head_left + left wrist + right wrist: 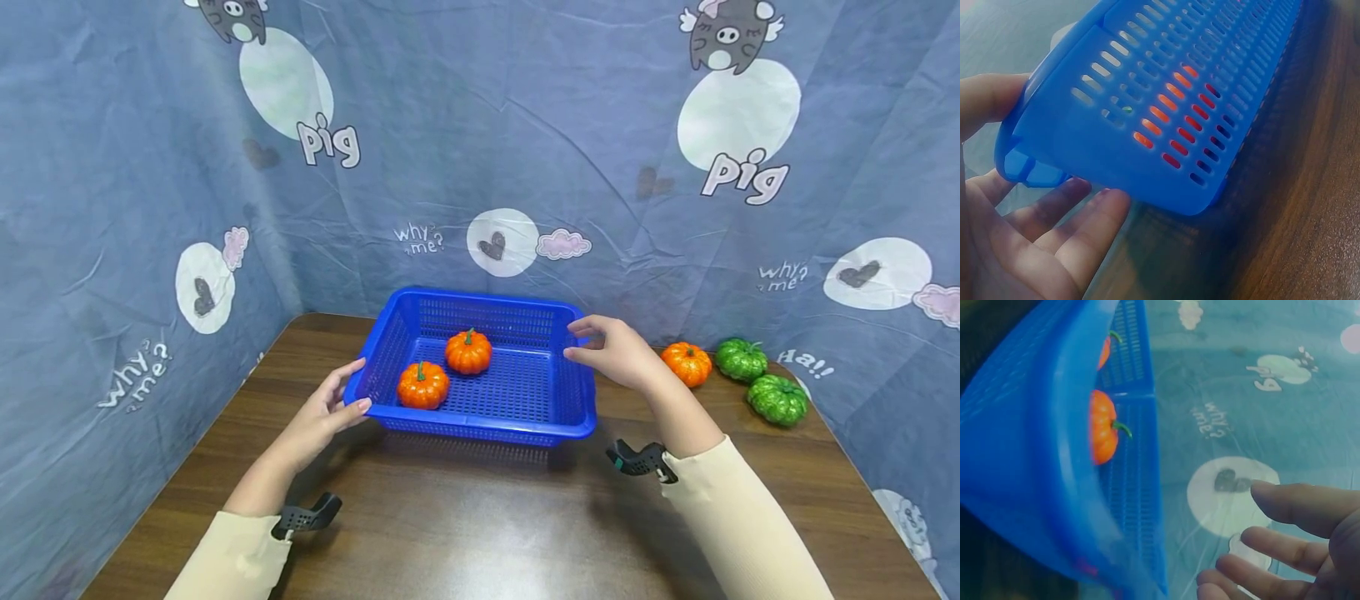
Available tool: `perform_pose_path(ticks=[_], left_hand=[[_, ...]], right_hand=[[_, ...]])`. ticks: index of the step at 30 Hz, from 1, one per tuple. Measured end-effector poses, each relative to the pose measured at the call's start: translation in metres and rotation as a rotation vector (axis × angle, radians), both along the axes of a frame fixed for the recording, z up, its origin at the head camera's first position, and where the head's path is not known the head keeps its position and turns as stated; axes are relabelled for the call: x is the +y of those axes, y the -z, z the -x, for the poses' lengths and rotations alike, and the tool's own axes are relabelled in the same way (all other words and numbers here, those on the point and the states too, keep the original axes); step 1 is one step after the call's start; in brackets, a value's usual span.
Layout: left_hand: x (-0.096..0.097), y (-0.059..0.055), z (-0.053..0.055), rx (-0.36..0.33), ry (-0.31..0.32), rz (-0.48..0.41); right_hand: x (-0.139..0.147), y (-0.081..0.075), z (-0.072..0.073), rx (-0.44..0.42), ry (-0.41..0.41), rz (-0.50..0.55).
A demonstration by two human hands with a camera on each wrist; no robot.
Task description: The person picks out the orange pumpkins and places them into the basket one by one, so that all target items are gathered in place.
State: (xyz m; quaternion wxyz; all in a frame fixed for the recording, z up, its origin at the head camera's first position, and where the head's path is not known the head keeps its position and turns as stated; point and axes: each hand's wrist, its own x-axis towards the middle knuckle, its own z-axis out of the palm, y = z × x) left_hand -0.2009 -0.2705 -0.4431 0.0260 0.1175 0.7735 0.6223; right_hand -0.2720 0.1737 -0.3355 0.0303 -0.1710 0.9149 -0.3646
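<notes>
Basket is open on top, so way in's from above; free rm on its R side, 2 pumpkins block L to mid. L hand takes up front L corner, R hand by R rim. Curtain bars back; rm over desk in front. R forearm btwn basket & 3 gourds.

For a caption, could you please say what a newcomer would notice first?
Probably the blue rectangular plastic basket between the left hand and right hand, with two shiny orange pumpkins inside. Then come one orange pumpkin and two glossy green pumpkins at the right of the brown wooden table, with pig-printed blue cloth behind.
</notes>
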Motion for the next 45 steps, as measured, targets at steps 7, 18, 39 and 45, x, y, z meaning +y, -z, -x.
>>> perform_pose_path(ticks=[7,18,39,45], left_hand=[[0.000,-0.001,-0.001,0.015,0.005,-0.017],[-0.001,0.002,0.001,0.020,0.010,-0.012],[-0.003,0.002,0.000,0.006,0.005,-0.008],[-0.002,0.001,0.001,-0.004,-0.001,0.011]], right_hand=[[0.011,0.008,-0.010,0.012,0.058,0.047],[0.032,0.029,-0.016,0.116,0.159,0.114],[0.065,0.086,-0.006,0.183,0.291,0.189],[0.075,0.099,0.001,0.159,0.370,0.192]])
